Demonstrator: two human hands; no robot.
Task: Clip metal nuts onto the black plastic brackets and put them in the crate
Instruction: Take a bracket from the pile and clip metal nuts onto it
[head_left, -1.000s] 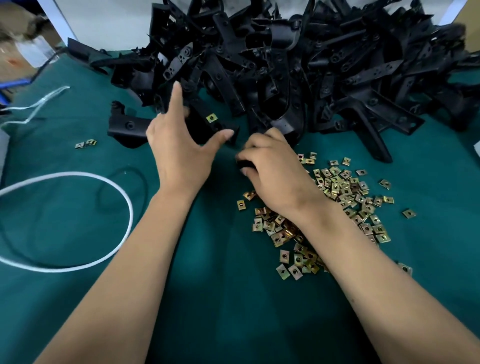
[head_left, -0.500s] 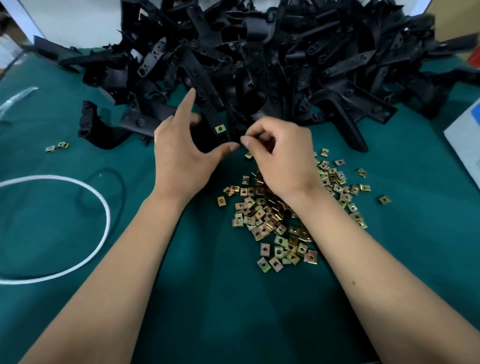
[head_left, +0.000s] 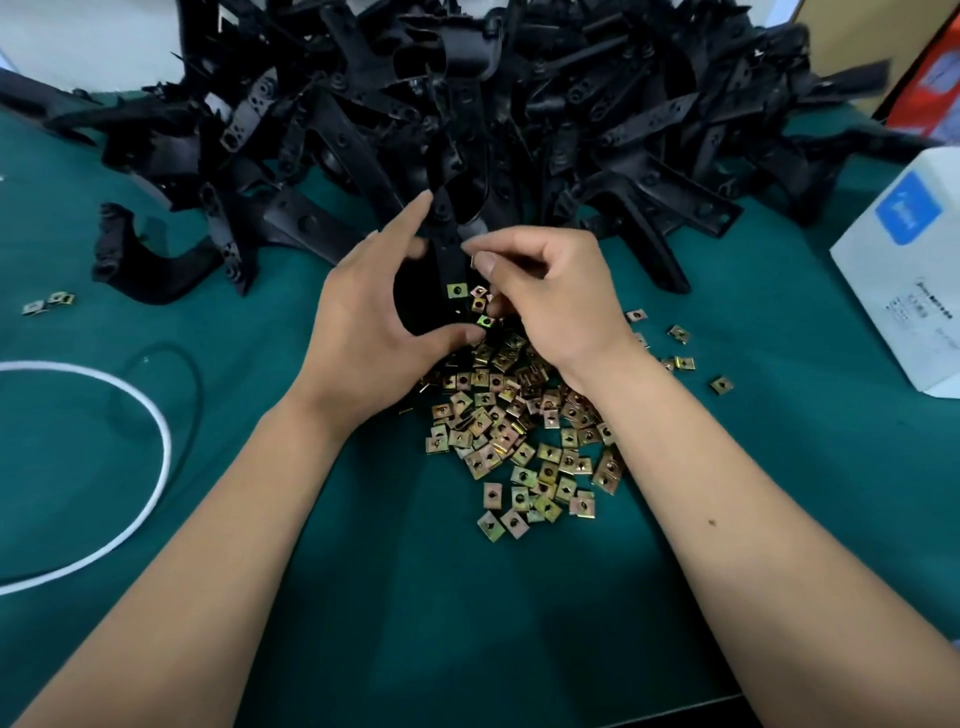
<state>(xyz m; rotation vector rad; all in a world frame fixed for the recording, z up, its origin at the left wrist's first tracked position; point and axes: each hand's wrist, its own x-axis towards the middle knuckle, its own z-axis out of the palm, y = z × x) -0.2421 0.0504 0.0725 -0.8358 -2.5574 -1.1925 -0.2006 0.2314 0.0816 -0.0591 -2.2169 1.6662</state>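
So this looked like early days; one bracket (head_left: 451, 260) was in hand with one nut (head_left: 456, 290) already clipped on its lower end, while the big heap of brackets (head_left: 467, 104) just beyond both hands sat untouched and no crate was in view. The left hand (head_left: 374, 322) cradled the bracket, thumb curled under, index finger stretched up along it; the right hand (head_left: 550, 306) was curled right beside it, fingertips pinching what was probably another nut, hard to tell. The loose nuts (head_left: 519, 436) lay under and just behind the right wrist.
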